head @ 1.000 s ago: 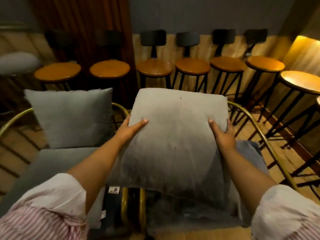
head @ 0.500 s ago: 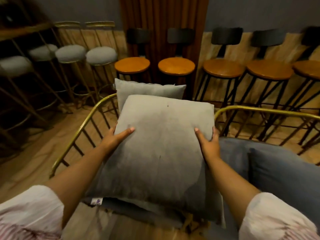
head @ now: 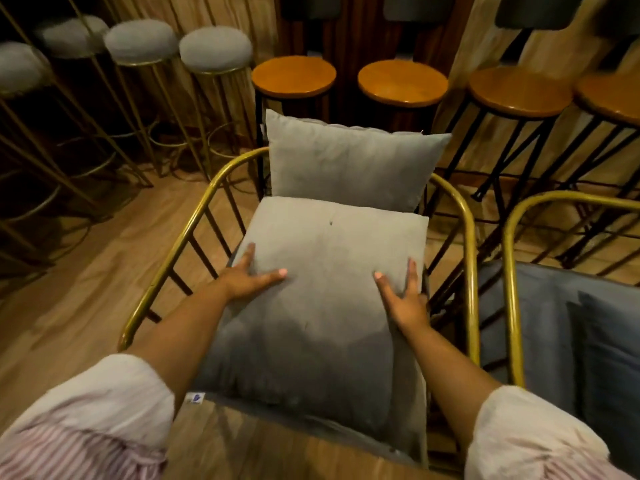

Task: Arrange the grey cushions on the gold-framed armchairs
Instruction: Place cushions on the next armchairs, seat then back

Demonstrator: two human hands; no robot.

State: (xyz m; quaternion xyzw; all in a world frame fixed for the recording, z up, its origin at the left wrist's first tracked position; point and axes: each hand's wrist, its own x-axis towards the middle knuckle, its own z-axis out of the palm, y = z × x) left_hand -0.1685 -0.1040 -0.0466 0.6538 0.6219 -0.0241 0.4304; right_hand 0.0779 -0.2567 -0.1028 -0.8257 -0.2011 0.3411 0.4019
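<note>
A large grey cushion (head: 322, 306) lies over the seat of the gold-framed armchair (head: 194, 220) in front of me. My left hand (head: 249, 277) grips its left edge, thumb on top. My right hand (head: 403, 292) grips its right edge the same way. A second grey cushion (head: 349, 164) stands upright against the chair's back, just behind the held one. Another gold-framed armchair (head: 509, 271) stands to the right, with a darker grey seat pad and cushion (head: 609, 348) in it.
Wooden-topped bar stools (head: 294, 76) with black legs line the wall behind the chairs. Grey padded stools (head: 214, 48) on gold legs stand at the far left. A wooden floor (head: 69, 289) lies to the left of the armchair.
I have turned left from the right armchair to the left one and lowered the cushion onto its seat, in front of the upright cushion. Both hands kept hold of it.
</note>
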